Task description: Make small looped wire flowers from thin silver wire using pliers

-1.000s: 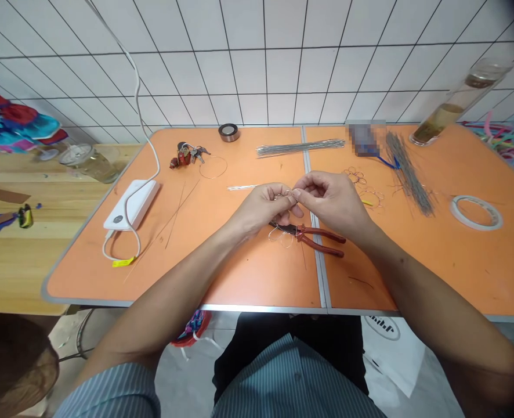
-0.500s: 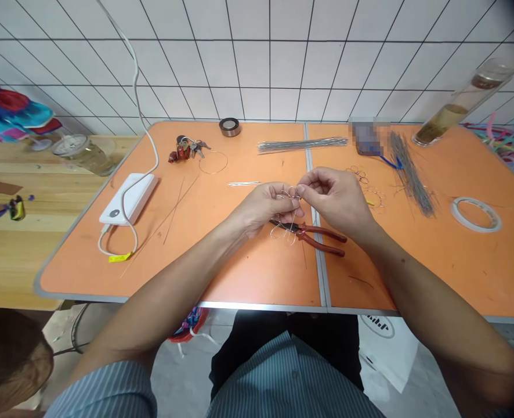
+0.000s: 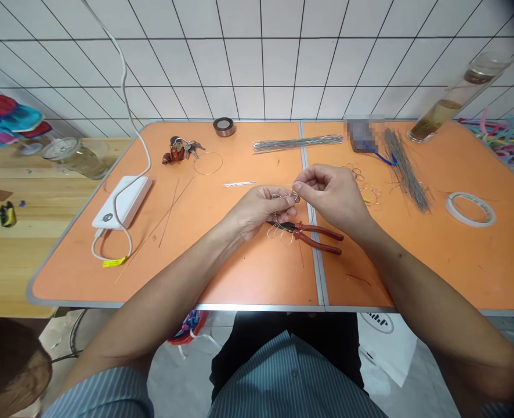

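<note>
Between finger and thumb, my left hand (image 3: 266, 208) pinches a thin wire bent into loops (image 3: 286, 234). My right hand (image 3: 330, 190) is close beside it, its thumb and forefinger pinched on the same wire near the left fingertips. The wire's loops dangle below my left fingers, over the pliers. Red-handled pliers (image 3: 320, 233) lie on the orange table (image 3: 248, 273) under both hands, their jaws partly covered by the wire. A few short straight wires (image 3: 238, 184) rest just beyond my left hand. Looped wire pieces (image 3: 372, 196) lie right of my right hand.
Wire bundles (image 3: 298, 143) (image 3: 407, 169) lie at the back, with a tape roll (image 3: 224, 127) and keys (image 3: 191, 149). A white power bank (image 3: 122, 201) with a cable stands left. To the right are a white tape ring (image 3: 470, 209) and a tilted glass tube (image 3: 459, 97).
The view has shifted slightly, moving the table's things a little to the left in the picture. Both hands stay together, still pinching the wire, with only small finger movement.
</note>
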### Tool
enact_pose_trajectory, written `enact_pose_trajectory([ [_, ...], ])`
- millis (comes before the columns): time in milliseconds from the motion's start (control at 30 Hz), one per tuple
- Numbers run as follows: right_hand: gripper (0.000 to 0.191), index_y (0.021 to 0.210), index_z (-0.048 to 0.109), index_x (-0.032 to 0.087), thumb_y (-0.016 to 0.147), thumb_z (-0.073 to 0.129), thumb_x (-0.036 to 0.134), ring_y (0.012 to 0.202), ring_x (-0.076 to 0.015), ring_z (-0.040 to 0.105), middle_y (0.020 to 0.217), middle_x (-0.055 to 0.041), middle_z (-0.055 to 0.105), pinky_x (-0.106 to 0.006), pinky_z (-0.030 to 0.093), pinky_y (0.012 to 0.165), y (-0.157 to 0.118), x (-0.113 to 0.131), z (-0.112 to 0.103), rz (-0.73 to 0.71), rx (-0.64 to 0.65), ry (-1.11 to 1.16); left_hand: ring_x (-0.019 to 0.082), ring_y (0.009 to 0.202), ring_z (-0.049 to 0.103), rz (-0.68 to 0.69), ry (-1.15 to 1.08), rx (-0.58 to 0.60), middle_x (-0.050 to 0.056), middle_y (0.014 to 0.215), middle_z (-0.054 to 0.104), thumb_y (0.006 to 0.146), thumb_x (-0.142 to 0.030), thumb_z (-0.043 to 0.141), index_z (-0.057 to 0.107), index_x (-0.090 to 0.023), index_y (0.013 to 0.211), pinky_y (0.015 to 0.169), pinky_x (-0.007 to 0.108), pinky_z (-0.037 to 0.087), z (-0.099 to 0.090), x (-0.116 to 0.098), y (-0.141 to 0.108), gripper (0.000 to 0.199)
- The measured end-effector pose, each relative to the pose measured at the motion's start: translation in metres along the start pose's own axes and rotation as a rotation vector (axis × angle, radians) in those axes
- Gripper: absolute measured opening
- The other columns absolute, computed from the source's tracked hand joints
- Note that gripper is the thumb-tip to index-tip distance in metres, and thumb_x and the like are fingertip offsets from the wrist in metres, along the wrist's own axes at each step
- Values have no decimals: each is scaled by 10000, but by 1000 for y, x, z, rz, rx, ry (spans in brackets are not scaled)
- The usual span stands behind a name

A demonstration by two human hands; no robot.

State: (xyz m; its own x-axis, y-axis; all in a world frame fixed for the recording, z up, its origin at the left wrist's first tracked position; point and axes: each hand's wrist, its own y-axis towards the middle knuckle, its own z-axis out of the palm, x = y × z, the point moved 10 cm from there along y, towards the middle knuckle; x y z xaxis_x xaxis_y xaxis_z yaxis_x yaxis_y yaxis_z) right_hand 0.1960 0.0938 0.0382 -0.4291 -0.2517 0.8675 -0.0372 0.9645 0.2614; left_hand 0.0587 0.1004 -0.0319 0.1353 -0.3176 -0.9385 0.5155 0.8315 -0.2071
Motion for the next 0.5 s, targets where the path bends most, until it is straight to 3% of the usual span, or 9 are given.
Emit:
enact_pose_trajectory([
  [500, 85, 848, 756, 209, 874, 752, 291, 773, -186, 695, 825, -24, 762, -341, 524, 727, 0, -4, 2, 34, 19, 34, 82, 509, 597, 42, 3, -90, 16, 690, 709, 816, -290, 898, 678, -156, 729, 537, 225, 483, 2, -1, -5, 272],
])
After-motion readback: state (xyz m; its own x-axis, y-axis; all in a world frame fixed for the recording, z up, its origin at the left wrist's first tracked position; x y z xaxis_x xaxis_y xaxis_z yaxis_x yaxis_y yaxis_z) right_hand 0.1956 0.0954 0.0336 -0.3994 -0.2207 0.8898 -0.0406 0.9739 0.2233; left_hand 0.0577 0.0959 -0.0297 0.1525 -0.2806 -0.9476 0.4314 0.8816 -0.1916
